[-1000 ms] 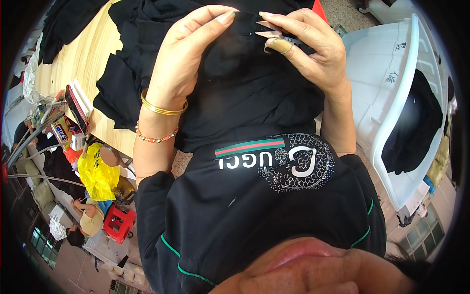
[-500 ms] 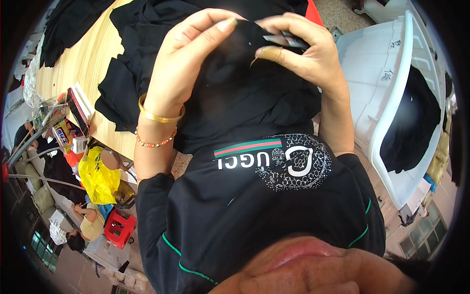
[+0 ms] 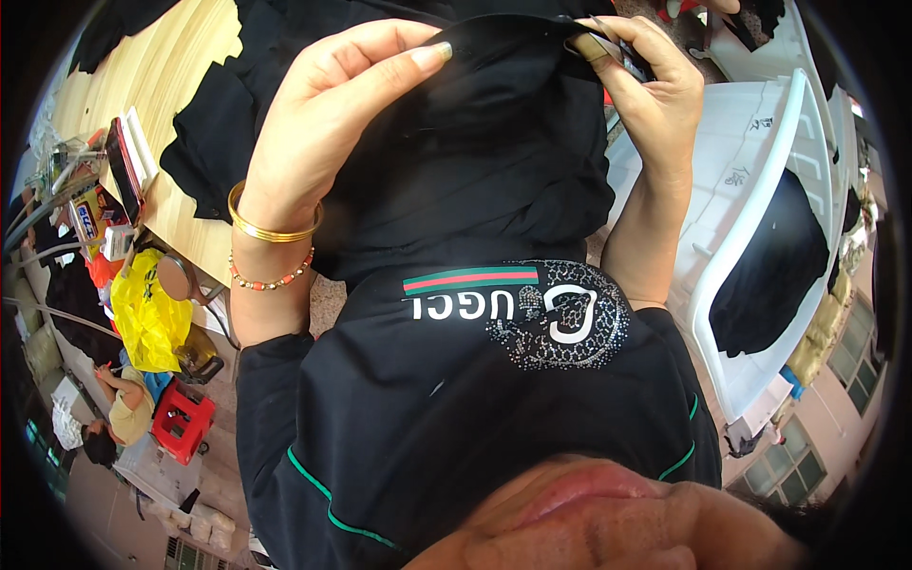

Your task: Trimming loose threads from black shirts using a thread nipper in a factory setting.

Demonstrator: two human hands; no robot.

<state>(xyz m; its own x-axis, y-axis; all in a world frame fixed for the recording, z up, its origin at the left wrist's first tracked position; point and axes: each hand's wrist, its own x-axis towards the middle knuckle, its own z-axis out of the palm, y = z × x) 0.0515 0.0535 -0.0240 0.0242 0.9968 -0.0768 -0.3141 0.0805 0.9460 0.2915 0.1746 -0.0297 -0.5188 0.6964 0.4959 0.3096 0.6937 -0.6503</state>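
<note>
Black cloth (image 3: 465, 161) spreads over my lap and up in front of me, its upper edge stretched in a curve between both hands. My left hand (image 3: 328, 109) pinches that edge between thumb and fingers. At the other end of the stretched edge, my right hand (image 3: 655, 90) is closed on the cloth, its thumb wearing a tan covering. Tucked in the same hand are small thread snips (image 3: 632, 65), with a pointed metal tip and a dark part showing; the fingers partly hide them.
A pale wooden table (image 3: 204, 123) with black cloth on it is at my left. A white plastic tub (image 3: 708, 323) holding black cloth (image 3: 774, 275) stands right. Left lie a yellow bag (image 3: 147, 318) and red stool (image 3: 183, 420); a seated person (image 3: 131, 408) is beyond.
My hands have moved apart, the right one outward to the right, and the cloth edge between them is now drawn out. The snips sit further back in the right hand.
</note>
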